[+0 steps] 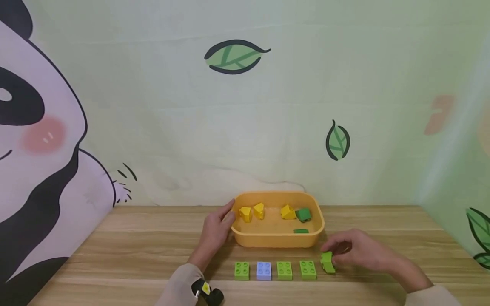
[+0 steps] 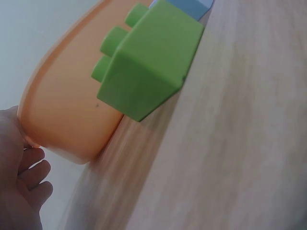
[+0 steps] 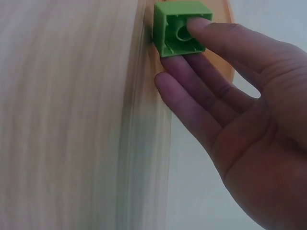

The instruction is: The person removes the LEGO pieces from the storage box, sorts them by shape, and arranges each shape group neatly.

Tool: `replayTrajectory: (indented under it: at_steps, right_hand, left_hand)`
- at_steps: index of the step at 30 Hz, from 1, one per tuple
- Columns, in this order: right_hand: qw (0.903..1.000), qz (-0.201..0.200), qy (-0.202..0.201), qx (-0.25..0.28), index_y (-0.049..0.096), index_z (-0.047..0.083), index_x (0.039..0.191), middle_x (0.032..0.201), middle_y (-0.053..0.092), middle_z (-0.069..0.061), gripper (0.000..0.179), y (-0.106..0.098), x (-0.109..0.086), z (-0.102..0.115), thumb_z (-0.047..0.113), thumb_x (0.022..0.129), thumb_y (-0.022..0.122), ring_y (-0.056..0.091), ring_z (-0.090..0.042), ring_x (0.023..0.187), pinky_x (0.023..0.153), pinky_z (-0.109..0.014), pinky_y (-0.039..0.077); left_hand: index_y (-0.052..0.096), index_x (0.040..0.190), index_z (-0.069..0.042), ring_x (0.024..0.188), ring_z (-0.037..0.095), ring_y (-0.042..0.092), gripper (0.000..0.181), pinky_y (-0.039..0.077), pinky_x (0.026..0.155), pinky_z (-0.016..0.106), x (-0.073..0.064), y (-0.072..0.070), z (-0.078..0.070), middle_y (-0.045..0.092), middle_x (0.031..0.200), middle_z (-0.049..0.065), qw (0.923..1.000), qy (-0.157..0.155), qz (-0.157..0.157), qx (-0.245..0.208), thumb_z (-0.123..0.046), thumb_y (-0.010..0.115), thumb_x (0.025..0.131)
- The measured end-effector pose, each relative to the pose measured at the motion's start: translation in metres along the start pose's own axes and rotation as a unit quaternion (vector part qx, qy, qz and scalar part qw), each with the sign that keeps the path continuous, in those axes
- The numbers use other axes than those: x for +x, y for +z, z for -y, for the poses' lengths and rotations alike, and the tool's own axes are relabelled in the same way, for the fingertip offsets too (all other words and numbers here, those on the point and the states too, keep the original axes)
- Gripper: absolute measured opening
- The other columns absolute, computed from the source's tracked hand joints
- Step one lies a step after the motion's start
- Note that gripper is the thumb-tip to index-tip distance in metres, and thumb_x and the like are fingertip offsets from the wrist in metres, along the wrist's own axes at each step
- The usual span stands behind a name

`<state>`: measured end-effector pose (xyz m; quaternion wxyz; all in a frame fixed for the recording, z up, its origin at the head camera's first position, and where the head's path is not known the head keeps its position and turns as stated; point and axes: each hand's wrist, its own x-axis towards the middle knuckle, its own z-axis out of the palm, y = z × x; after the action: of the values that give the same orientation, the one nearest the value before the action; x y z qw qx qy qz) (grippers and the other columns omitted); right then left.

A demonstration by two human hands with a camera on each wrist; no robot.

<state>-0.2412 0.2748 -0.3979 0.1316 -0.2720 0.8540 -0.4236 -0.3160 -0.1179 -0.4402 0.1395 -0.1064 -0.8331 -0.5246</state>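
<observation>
My left hand (image 1: 215,231) grips the left end of an orange plastic bin (image 1: 273,241); in the left wrist view its fingers (image 2: 36,175) curl beside the bin's wall. At the right end of a row of toy building bricks, my right hand (image 1: 363,250) pinches a light green building brick (image 1: 327,262). That brick is tipped on its side, and the right wrist view shows its hollow underside, with the thumb (image 3: 211,31) pressed at the opening. To its left stand several studded bricks in line: green ones (image 1: 308,270) and a blue one (image 1: 263,271).
Inside the bin lie yellow pieces (image 1: 288,212) and a dark green piece (image 1: 303,214), with a flat green piece (image 1: 301,231) near the front wall. The wooden table (image 1: 145,246) meets a printed backdrop (image 1: 172,127) just behind the bin.
</observation>
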Motion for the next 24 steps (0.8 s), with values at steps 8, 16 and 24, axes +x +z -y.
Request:
replayTrajectory:
  at_steps: [8, 16, 24]
  right_hand:
    - [0.9999, 0.015, -0.004, 0.004, 0.076, 0.003, 0.120, 0.112, 0.075, -0.005, 0.033, -0.002, -0.002, 0.001, 0.009, 0.088, 0.085, 0.069, -0.020, 0.096, 0.083, -0.027, 0.059]
    - [0.9956, -0.021, 0.070, -0.058, 0.079, 0.011, 0.118, 0.108, 0.075, 0.002, 0.029, 0.005, 0.002, 0.013, 0.035, 0.102, 0.072, 0.063, -0.022, 0.097, 0.084, -0.042, 0.056]
    - [0.9913, -0.033, 0.084, -0.095, 0.076, 0.016, 0.096, 0.077, 0.064, 0.002, 0.023, 0.015, 0.007, 0.018, 0.039, 0.100, 0.074, 0.059, -0.018, 0.070, 0.058, -0.029, 0.050]
  left_hand:
    - [0.058, 0.152, -0.007, 0.142, 0.032, 0.053, 0.046, 0.041, 0.116, 0.053, -0.001, -0.001, -0.002, 0.059, 0.151, 0.011, 1.0000, -0.003, 0.001, -0.003, -0.018, 0.058, 0.108]
    - [0.058, 0.152, -0.007, 0.142, 0.032, 0.053, 0.046, 0.041, 0.116, 0.053, -0.001, 0.000, -0.001, 0.059, 0.150, 0.011, 1.0000, -0.005, 0.001, -0.005, -0.018, 0.058, 0.107]
    - [0.058, 0.153, -0.007, 0.142, 0.032, 0.053, 0.046, 0.041, 0.116, 0.053, -0.002, 0.000, -0.001, 0.059, 0.151, 0.011, 1.0000, -0.006, 0.002, -0.006, -0.019, 0.058, 0.108]
